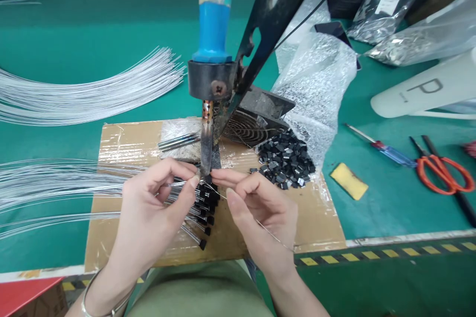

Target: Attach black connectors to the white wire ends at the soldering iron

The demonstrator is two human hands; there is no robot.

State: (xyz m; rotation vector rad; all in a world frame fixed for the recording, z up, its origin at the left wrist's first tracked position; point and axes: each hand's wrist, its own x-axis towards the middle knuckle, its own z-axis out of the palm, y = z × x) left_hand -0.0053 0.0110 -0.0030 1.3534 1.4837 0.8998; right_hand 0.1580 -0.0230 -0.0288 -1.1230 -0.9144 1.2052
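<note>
A soldering iron with a blue collar [213, 29] hangs tip-down in a black holder, its dark tip [206, 151] between my fingertips. My left hand [152, 208] pinches a thin white wire just left of the tip. On the right, my right hand [262, 208] is closed, with a thin solder strand [273, 237] running through its fingers toward the tip; its forefinger is near a small part that is mostly hidden. Under the hands, wires with black ends [203, 243] lie on a cardboard sheet [318, 223].
Loose black connectors [286, 161] are piled by a small fan [247, 126]. White wires [92, 99] lie at left. A yellow sponge [348, 181], screwdriver [394, 153], orange-handled scissors [442, 173] and white cup [424, 89] are at right. The metal arm [275, 15] rises above.
</note>
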